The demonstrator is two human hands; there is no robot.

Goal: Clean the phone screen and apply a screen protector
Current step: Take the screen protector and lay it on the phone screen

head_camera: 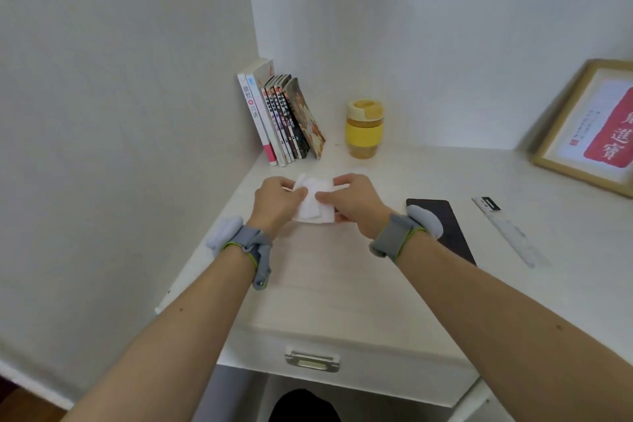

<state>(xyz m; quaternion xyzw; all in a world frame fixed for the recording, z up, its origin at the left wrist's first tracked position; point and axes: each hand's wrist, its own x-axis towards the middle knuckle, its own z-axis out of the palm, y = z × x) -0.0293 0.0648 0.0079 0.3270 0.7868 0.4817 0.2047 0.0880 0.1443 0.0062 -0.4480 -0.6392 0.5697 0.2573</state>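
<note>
Both my hands hold a white wipe (314, 202) just above the middle of the white desk (342, 284). My left hand (278, 204) pinches its left side and my right hand (356, 204) pinches its right side, thumbs meeting on top. A dark phone (448, 226) lies flat on the desk to the right, partly hidden behind my right wrist. Further right lies a long pale packet (510, 233), which may be the screen protector.
A row of books (281, 120) leans in the back left corner against the wall. A yellow lidded cup (364, 128) stands behind my hands. A framed picture (596, 130) leans at the back right. A drawer handle (312, 360) sits below the desk's front edge.
</note>
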